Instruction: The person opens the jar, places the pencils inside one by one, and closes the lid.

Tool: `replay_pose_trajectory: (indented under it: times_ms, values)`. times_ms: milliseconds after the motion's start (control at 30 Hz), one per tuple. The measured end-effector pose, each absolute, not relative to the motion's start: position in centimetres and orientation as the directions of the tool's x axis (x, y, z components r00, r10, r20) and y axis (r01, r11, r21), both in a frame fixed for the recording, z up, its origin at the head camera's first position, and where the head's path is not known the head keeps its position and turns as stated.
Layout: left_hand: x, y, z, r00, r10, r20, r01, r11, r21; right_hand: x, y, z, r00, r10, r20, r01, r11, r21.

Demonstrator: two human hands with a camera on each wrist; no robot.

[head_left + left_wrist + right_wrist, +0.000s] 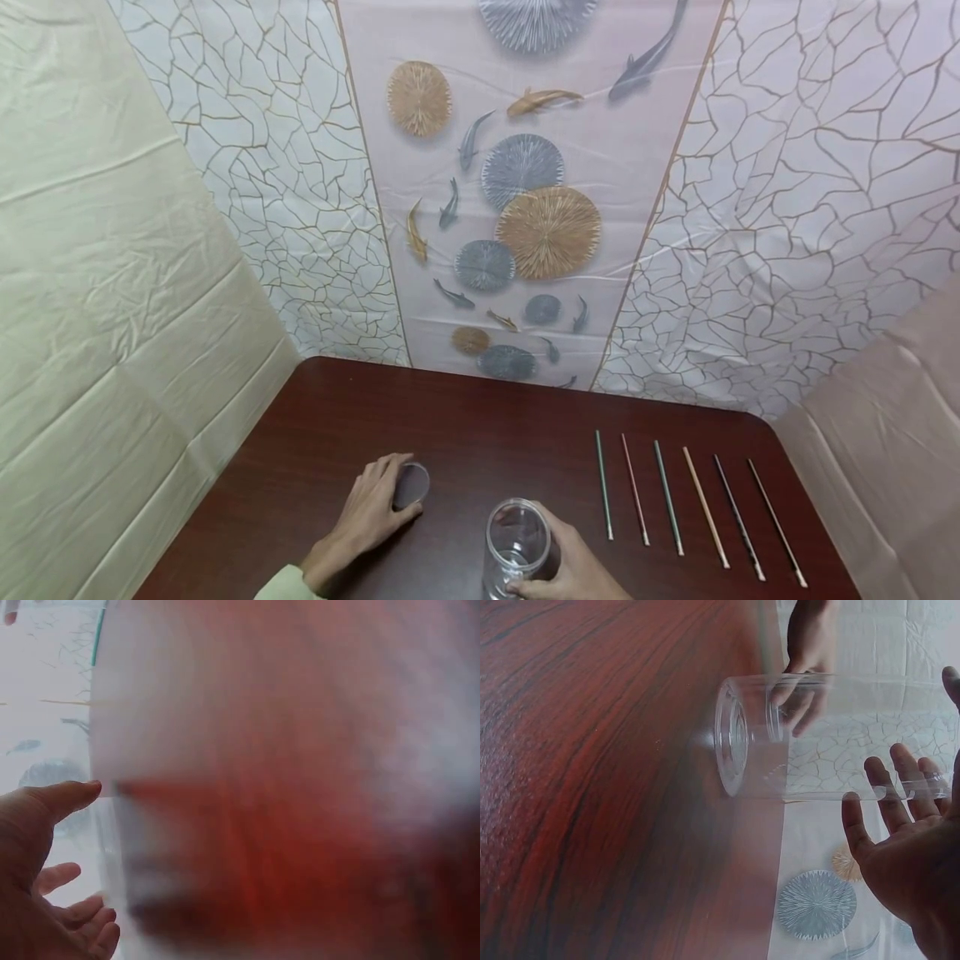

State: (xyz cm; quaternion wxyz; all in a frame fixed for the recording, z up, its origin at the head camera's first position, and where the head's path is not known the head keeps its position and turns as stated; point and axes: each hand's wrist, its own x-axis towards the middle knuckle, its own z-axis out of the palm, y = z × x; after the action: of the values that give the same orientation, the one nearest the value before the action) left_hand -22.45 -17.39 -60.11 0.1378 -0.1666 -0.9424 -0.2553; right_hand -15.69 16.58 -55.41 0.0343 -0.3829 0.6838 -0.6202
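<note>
In the head view, a round clear lid [412,486] lies on the dark red-brown table. My left hand [367,508] grips it at its edge, fingers at the far left side and thumb at the near side. The left wrist view shows this hand [45,855] with thumb and fingers apart, the lid's faint edge blurred between them. At the table's near middle, my right hand [573,562] holds a clear cylindrical glass jar [517,533], mouth up and uncovered. The right wrist view shows the jar [757,776] sideways, with right-hand fingers [900,787] along its side.
To the right, several thin sticks [701,504] in green, red, tan and dark colours lie in a spaced row on the table [480,425]. A patterned cloth [487,167] hangs behind the table, and plain pale cloths [135,333] stand at both sides.
</note>
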Motion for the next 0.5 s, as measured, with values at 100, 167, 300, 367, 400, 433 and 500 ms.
replay_pose_trajectory:
  times_ms: [100, 167, 300, 367, 400, 433, 500]
  values:
    - [-22.4, -16.9, -59.1, -0.896, 0.264, 0.358, 0.415, 0.784, 0.461, -15.8, 16.6, -55.5, -0.692, -0.568, 0.445, -0.498, -0.071, -0.864]
    - [-22.2, -16.3, -58.0, -0.879, 0.281, 0.386, 0.449, 0.760, 0.470, -15.7, 16.7, -55.5, -0.698, -0.566, 0.439, -0.494, -0.064, -0.867]
    - [-21.3, -14.4, -55.6, -0.832, 0.340, 0.439, 0.537, 0.692, 0.482, -15.7, 16.7, -55.4, -0.714, -0.562, 0.418, -0.466, -0.065, -0.882]
    - [-20.7, -13.5, -54.4, -0.802, 0.377, 0.464, 0.585, 0.653, 0.481, -15.7, 16.7, -55.4, -0.713, -0.560, 0.422, -0.468, -0.067, -0.881]
    - [-20.4, -13.0, -53.9, -0.786, 0.399, 0.473, 0.610, 0.628, 0.483, -15.7, 16.7, -55.4, -0.712, -0.558, 0.427, -0.474, -0.067, -0.878]
    - [-20.1, -12.6, -53.4, -0.767, 0.421, 0.484, 0.635, 0.603, 0.483, -15.8, 16.7, -55.5, -0.704, -0.556, 0.442, -0.493, -0.067, -0.868]
    - [-19.4, -11.8, -52.5, -0.729, 0.464, 0.503, 0.683, 0.544, 0.488, -15.8, 16.7, -55.5, -0.696, -0.550, 0.461, -0.523, -0.052, -0.851]
